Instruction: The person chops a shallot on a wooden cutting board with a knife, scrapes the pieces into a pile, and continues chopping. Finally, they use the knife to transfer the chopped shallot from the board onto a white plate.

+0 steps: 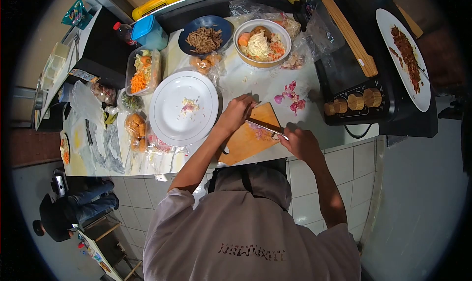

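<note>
My right hand [299, 142] is closed around the handle of a knife [265, 126], whose blade lies across a wooden cutting board [236, 146]. Small pieces of chopped shallot [260, 132] lie on the board beside the blade. Over the board's far left edge, my left hand [239, 111] has its fingers bent together near the knife's tip; what they hold, if anything, is hidden. Left of that hand stands a white plate [162, 101] with a little finely chopped pale food [190, 106]. Pinkish-purple shallot peels [291, 99] are scattered on the table right of the board.
At the back are a dark bowl of shredded meat [204, 39] and a white bowl of mixed food [260, 45]. A tub of cut vegetables [142, 72] stands left. A black appliance with wooden knobs [356, 101] borders the right. Another person [73, 207] is at far left.
</note>
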A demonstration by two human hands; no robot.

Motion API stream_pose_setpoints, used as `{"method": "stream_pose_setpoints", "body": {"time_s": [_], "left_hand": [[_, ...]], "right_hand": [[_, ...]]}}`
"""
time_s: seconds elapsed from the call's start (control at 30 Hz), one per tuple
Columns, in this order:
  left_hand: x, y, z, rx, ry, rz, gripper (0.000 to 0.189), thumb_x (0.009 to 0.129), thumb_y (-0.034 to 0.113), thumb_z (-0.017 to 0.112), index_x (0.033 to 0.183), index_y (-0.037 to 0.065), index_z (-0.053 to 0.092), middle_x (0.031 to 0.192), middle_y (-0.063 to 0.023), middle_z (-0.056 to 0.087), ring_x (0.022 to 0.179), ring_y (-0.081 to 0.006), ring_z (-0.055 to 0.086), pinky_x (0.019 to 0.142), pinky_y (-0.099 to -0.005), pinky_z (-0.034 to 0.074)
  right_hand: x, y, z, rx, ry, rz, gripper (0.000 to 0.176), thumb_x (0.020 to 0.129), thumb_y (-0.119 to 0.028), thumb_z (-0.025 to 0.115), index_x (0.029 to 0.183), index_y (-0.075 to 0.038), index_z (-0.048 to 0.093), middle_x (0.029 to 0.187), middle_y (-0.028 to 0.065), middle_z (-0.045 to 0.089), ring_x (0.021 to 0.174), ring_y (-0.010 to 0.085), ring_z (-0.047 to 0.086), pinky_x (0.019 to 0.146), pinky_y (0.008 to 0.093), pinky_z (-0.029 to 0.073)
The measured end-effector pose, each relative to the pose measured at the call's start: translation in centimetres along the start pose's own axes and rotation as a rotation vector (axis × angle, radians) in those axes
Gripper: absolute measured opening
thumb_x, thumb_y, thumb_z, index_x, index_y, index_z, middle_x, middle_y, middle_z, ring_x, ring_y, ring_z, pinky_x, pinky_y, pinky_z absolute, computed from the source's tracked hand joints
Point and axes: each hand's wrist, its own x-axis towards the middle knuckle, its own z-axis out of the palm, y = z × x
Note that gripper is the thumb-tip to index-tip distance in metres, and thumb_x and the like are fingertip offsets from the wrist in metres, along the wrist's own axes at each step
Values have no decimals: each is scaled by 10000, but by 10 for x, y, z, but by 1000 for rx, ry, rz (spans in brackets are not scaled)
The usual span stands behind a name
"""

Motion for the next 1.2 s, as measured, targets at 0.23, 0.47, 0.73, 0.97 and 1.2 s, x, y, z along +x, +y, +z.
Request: {"method": "stream_pose_setpoints", "body": {"time_s": [0.23,0.47,0.73,0.97,1.2], "left_hand": [[-2,-2,0,-11,2,-39,88,871,41,564,914,-33,587,834,-212,589,785,-422,579,677,-439,465],[-3,1,12,49,28,-17,85,854,29,579,914,-31,590,831,-212,591,780,-423,578,667,-444,466],[-8,2,4,-65,60,-56,83,853,36,603,856,-45,584,785,-227,579,750,-429,574,643,-431,452],[-15,0,16,81,5,-56,115,862,44,564,959,-16,565,937,-200,578,803,-431,579,712,-475,475],[-13,5,4,23,12,-47,98,874,64,563,921,-21,573,860,-209,573,807,-429,573,684,-463,465]], "right_hand": [[4,-1,-6,-14,-23,-31,329,888,-390,588,806,-73,626,579,101,568,539,295,613,513,401,495],[-4,11,34,93,-48,11,333,872,-370,611,794,-47,615,578,108,560,546,304,613,533,391,513],[9,1,-15,-89,-44,-81,308,858,-357,634,797,-59,582,558,111,565,520,304,595,528,402,509],[0,6,18,-50,-88,-11,350,856,-397,629,788,-56,588,637,107,575,631,283,627,519,387,513],[2,5,4,-88,-135,-20,367,846,-415,632,760,-61,589,648,78,557,654,274,618,527,387,515]]}}
